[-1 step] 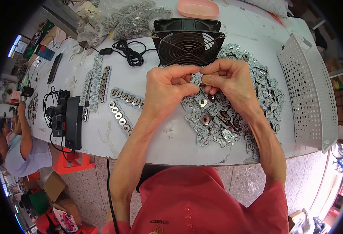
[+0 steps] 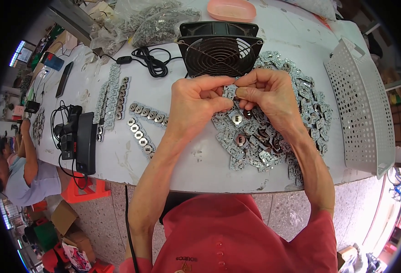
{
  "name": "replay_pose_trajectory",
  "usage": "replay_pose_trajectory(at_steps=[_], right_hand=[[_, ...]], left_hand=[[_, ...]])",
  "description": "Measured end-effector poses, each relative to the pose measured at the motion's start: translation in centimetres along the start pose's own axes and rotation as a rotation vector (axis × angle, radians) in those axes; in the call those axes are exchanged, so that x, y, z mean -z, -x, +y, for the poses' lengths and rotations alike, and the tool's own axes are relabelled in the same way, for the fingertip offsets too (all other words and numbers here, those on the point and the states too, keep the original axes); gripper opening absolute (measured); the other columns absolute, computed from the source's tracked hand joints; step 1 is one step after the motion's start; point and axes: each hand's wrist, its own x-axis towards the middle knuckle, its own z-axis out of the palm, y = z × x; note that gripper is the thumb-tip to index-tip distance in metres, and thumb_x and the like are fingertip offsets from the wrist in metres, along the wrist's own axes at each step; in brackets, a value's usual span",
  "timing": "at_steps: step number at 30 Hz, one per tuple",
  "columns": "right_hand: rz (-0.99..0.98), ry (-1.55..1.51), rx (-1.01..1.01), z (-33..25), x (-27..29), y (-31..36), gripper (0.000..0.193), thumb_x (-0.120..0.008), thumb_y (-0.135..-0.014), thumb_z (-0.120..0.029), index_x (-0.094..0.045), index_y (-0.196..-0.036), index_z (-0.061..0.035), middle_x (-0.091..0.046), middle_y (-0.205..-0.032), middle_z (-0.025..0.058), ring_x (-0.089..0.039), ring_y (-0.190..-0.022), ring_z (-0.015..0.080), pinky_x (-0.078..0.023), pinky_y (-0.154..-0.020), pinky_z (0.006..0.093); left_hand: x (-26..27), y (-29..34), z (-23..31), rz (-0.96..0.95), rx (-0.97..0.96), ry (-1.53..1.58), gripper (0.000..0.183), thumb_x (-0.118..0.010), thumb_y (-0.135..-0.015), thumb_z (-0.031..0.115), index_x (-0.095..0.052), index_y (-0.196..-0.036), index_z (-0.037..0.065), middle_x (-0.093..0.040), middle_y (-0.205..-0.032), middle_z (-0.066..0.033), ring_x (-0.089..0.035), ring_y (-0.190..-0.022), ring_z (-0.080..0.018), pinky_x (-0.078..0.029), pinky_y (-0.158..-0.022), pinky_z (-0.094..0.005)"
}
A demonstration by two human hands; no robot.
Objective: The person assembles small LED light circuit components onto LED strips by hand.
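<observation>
Between my two hands, just in front of the fan, is a small silvery metal plate [image 2: 229, 91] with cut-outs. My left hand [image 2: 192, 101] pinches its left side with thumb and fingers. On the other side, the thumb and bent fingers of my right hand [image 2: 271, 96] grip it too; the fingers hide part of the plate. Below and right of my hands spreads a loose pile of similar metal plates [image 2: 266, 159], some with round brownish or shiny centres. Left of my left forearm lie short rows of such pieces [image 2: 141, 139], laid edge to edge.
A black fan [image 2: 218, 55] stands behind my hands, its coiled cable [image 2: 157, 66] to the left. A grey perforated basket [image 2: 360, 109] borders the pile's right. Plastic bags of parts [image 2: 161, 32] and a pink dish [image 2: 232, 11] lie farther back. Another person [image 2: 29, 177] sits far left.
</observation>
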Motion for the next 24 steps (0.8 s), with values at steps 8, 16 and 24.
replay_pose_trajectory(at_steps=[8,16,24], right_hand=[[0.022,-0.022,-0.015,0.0,0.3,-0.2,0.010,-0.062,-0.074,0.003,-0.064,-0.083,0.0051,-0.063,-0.067,0.0079,-0.057,-0.054,0.0093,-0.048,-0.052,0.0203],[0.040,0.011,0.007,0.0,0.3,-0.1,0.010,-0.062,-0.074,0.003,-0.064,-0.083,0.0048,-0.062,-0.067,0.0075,-0.057,-0.054,0.0090,-0.048,-0.052,0.0203],[0.049,0.048,0.041,0.2,-0.3,-0.1,0.008,-0.061,-0.073,0.004,-0.064,-0.080,0.0050,-0.061,-0.065,0.0073,-0.056,-0.053,0.0094,-0.047,-0.050,0.0207]], left_hand=[[0.4,-0.2,0.2,-0.071,-0.040,0.056,0.037,-0.066,-0.066,-0.009,-0.062,-0.102,-0.005,-0.059,-0.075,-0.0042,-0.058,-0.066,-0.0064,-0.047,-0.056,-0.0179],[0.9,-0.3,0.5,-0.044,0.069,0.130,0.023,-0.061,-0.079,-0.001,-0.061,-0.101,-0.006,-0.064,-0.079,-0.0103,-0.062,-0.067,-0.0124,-0.053,-0.061,-0.0226],[0.6,-0.2,0.4,0.034,0.104,0.128,0.014,-0.061,-0.077,-0.003,-0.064,-0.090,-0.007,-0.064,-0.074,-0.0132,-0.063,-0.060,-0.0145,-0.053,-0.053,-0.0235]])
